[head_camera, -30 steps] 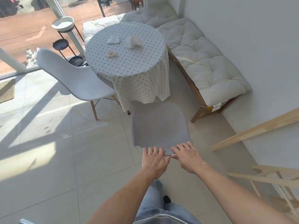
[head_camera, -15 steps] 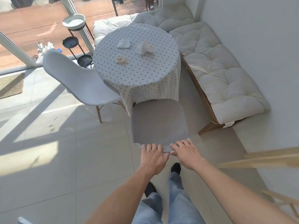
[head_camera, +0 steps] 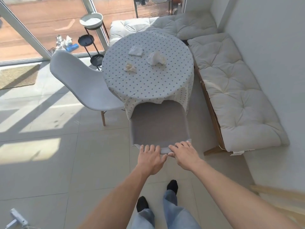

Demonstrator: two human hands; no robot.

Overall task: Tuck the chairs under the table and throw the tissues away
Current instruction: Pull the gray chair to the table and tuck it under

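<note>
A grey chair (head_camera: 159,124) stands in front of me with its seat partly under the round table (head_camera: 148,83) and its polka-dot cloth. My left hand (head_camera: 151,158) and my right hand (head_camera: 183,153) both grip the top edge of its backrest, side by side. A second grey shell chair (head_camera: 84,83) stands at the table's left, pulled out and angled away. Three crumpled tissues lie on the tabletop: a flat white tissue (head_camera: 135,51), a large tissue (head_camera: 156,58) and a small yellowish tissue (head_camera: 130,67).
A cushioned bench (head_camera: 231,90) runs along the right wall and behind the table. A black plant stand (head_camera: 91,38) with a white bowl stands by the window. A doormat (head_camera: 16,76) lies at left. Wooden slats (head_camera: 280,199) are at lower right.
The grey chair has slid forward with both hands on its backrest; its seat front now sits under the tablecloth. I have stepped closer to the table.
</note>
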